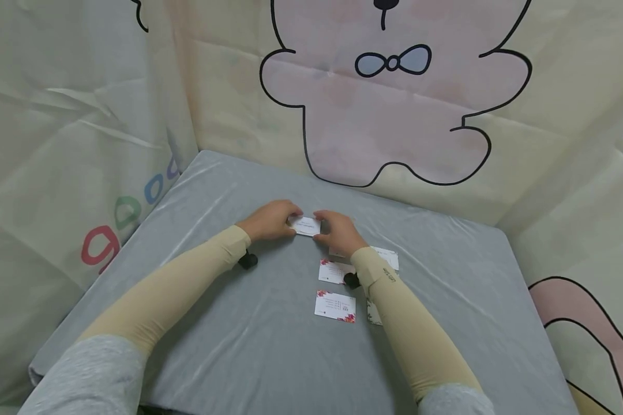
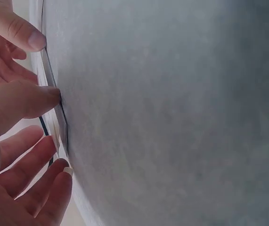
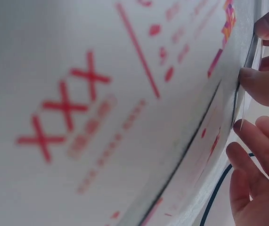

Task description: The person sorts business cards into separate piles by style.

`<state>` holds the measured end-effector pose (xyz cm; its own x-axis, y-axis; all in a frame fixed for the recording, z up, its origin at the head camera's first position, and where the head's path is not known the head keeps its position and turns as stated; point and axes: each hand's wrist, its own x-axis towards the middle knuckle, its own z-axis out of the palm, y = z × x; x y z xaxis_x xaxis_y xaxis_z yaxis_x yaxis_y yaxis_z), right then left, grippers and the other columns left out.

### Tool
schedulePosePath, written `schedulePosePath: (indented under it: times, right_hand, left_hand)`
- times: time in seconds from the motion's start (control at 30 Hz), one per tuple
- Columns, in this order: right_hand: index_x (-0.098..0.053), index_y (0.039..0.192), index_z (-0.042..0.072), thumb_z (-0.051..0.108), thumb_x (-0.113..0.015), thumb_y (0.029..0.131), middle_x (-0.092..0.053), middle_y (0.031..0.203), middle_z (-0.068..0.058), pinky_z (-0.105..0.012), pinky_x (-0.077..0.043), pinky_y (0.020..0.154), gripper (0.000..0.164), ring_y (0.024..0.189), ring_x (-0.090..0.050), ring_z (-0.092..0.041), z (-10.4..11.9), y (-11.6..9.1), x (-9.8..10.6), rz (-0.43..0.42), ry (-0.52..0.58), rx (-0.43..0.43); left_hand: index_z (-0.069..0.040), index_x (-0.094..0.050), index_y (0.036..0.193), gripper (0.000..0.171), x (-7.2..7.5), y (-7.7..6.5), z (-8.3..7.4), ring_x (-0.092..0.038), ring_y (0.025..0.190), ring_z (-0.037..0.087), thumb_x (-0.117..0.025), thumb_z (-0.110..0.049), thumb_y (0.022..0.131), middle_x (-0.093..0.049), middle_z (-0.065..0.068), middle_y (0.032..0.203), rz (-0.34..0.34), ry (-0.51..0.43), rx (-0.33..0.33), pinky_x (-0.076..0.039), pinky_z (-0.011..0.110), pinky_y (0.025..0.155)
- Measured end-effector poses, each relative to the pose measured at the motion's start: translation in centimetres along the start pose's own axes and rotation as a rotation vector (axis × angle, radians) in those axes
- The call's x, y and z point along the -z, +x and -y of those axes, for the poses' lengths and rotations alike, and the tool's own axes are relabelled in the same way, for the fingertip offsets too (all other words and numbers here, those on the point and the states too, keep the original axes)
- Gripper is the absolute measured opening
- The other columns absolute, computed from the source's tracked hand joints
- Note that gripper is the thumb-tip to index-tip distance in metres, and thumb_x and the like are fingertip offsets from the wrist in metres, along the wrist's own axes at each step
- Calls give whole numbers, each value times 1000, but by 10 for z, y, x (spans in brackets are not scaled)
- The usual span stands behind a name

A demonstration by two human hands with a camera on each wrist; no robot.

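Between my two hands a small stack of white business cards (image 1: 306, 226) is held low over the grey cloth, with faint dark print on the top face. My left hand (image 1: 272, 221) grips its left end, thumb toward me and fingers at the far side. On the opposite end, my right hand (image 1: 341, 232) pinches the stack in the same way. In the left wrist view, the left thumb (image 2: 26, 104) presses the near edge of the cards (image 2: 61, 122). From the right wrist, the right thumb (image 3: 261, 84) shows on that edge too.
Cards with red floral corners lie nearer me, one card (image 1: 335, 306) in front and another card (image 1: 333, 271) behind it. Further cards (image 1: 387, 257) are partly hidden by my right arm. The grey cloth-covered table (image 1: 228, 346) meets printed fabric walls (image 1: 239, 115) at its back and sides.
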<state>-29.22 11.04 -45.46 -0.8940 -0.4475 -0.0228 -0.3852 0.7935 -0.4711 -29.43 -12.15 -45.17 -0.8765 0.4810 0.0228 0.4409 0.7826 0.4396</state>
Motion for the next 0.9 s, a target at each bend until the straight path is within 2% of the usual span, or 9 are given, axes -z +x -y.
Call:
schedulePosePath:
  times: [0.07, 0.23, 0.57, 0.63, 0.8, 0.9]
  right_hand:
    - [-54, 145, 19, 28, -78, 88, -58, 145, -1, -45, -35, 119, 62, 142, -46, -23, 0, 0, 0, 5, 18, -10]
    - [-54, 144, 21, 28, -79, 88, -56, 147, 1, -45, -35, 119, 62, 143, -44, -22, 3, -1, 2, 15, 32, -37]
    - [-53, 145, 22, 31, -77, 89, -54, 149, 0, -46, -34, 120, 62, 145, -43, -22, 1, -1, 9, 23, -9, -44]
    - [-54, 145, 22, 31, -78, 89, -54, 149, 0, -48, -33, 120, 62, 144, -43, -22, 1, -1, 9, 16, -20, -45]
    - [-52, 146, 23, 34, -76, 90, -52, 152, -1, -60, -20, 122, 63, 147, -40, -24, 2, -2, 4, 52, -44, -50]
    - [-52, 146, 23, 35, -76, 90, -51, 152, -2, -67, -14, 120, 62, 147, -40, -25, 4, -2, 3, 52, -61, -51]
  left_hand:
    - [-9, -62, 135, 53, 0, 1, 0, -58, 123, 23, -76, -24, 87, -64, 8, 133, 7, 3, -2, -45, 39, 108]
    - [-9, -62, 136, 53, 1, 2, 1, -57, 125, 23, -75, -23, 86, -64, 8, 134, 25, -12, 13, -44, 39, 110]
    - [-8, -63, 135, 52, 5, 4, -3, -58, 122, 23, -76, -24, 87, -64, 9, 133, 23, -48, -16, -45, 40, 107]
    - [-7, -63, 134, 52, 5, 4, -3, -59, 119, 23, -77, -23, 87, -65, 10, 132, 12, -61, -20, -46, 40, 105]
    - [-6, -64, 134, 52, 1, 0, 2, -60, 111, 22, -78, -22, 86, -66, 9, 129, 10, -70, -14, -48, 39, 99]
    - [-6, -63, 134, 52, 0, -1, 3, -60, 112, 22, -78, -21, 86, -66, 9, 130, 10, -81, -7, -47, 39, 100]
